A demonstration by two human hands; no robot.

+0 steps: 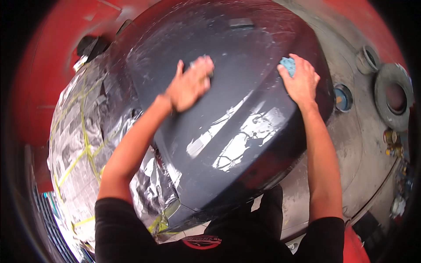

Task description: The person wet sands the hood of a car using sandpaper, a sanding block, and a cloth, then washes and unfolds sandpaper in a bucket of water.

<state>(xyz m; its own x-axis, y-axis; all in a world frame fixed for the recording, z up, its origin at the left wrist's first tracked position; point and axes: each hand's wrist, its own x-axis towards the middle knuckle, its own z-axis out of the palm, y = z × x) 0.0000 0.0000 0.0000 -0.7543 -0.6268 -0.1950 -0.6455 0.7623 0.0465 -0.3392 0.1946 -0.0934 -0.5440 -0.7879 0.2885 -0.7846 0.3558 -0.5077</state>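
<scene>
A dark grey car hood fills the middle of the view, with wet, shiny patches on its near side and reddish tones toward its edges. Flat on its surface lies my left hand, somewhat blurred, fingers stretched out and thumb apart. Whether something thin is under that palm, I cannot tell. Farther right, near the hood's edge, my right hand is closed around a light blue sponge that touches the hood. Part of the sponge is hidden by the fingers.
Masking paper with yellow tape covers the car at left. A dark block rests on the hood's far part. On the floor at right are a bucket with water, a tyre, another round container and small cans.
</scene>
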